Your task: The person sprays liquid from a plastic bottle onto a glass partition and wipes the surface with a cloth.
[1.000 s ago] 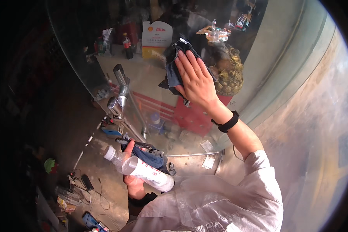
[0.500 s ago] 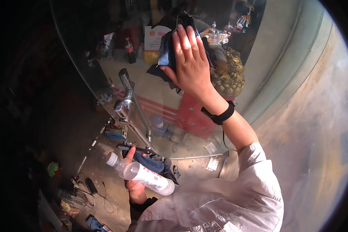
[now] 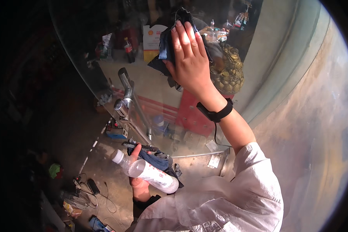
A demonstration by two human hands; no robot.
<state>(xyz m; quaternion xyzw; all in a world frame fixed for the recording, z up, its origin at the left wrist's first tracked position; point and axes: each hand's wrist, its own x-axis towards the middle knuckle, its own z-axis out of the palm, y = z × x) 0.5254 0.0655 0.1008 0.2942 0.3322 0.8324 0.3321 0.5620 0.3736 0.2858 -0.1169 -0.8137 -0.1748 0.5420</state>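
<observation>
My right hand (image 3: 191,62) lies with fingers stretched over a dark blue denim rag (image 3: 164,46) and holds it against a glass door (image 3: 158,87). Part of the rag is hidden under the palm. Lower down, my left hand (image 3: 140,185) is closed around a clear plastic bottle (image 3: 154,176) with a white cap and a white label. The bottle is tilted, its cap toward the upper left. Another dark blue rag (image 3: 154,160) hangs behind the bottle at the same hand; how the fingers grip it is partly hidden.
A metal door handle (image 3: 127,92) stands left of my right arm. Through the glass show a golden ornament (image 3: 230,71), a red panel (image 3: 195,114) and a dark drink bottle (image 3: 128,50). Cables (image 3: 106,201) and a blue box (image 3: 116,132) lie on the floor at left.
My right hand and its rag have shifted slightly upward on the glass. The left hand has moved a little to the right with the bottle and the other rag.
</observation>
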